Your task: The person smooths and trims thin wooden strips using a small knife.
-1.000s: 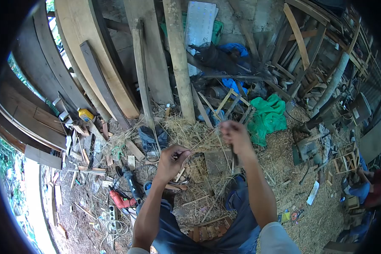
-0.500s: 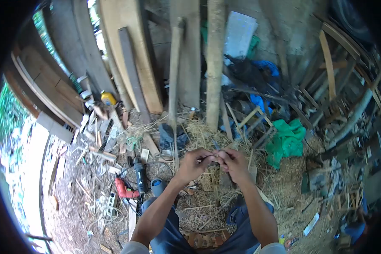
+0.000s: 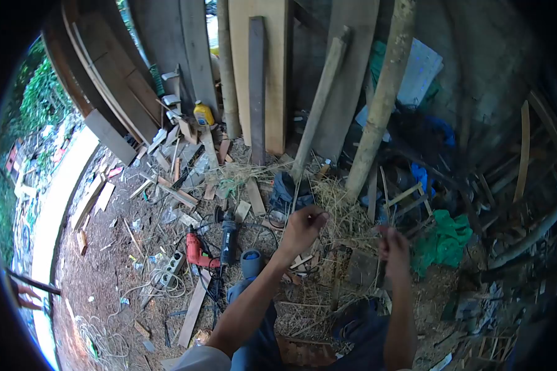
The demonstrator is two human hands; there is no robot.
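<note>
My left hand (image 3: 304,227) is raised over the straw-strewn ground, its thumb and fingers pinched together. Whatever it holds, if anything, is too small to make out. To its right, my right hand (image 3: 395,250) has its fingers curled closed and is somewhat blurred. A thin dark shape shows by its fingers, but its kind is unclear. The hands are well apart. Beyond them lie loose straw (image 3: 331,201) and a dark plastic bag (image 3: 284,190). Below are my knees in blue trousers (image 3: 254,334).
A red power drill (image 3: 198,252), a dark angle grinder (image 3: 228,241) and a power strip (image 3: 172,269) with cords lie left. Boards and poles (image 3: 384,99) lean behind. Green cloth (image 3: 444,238) is right. Another person's hand (image 3: 28,297) appears at the left edge, near a dark bar.
My hands were together at a small thin item and have parted, the right one moving right and down. The view has swung left, bringing another person's hand into sight.
</note>
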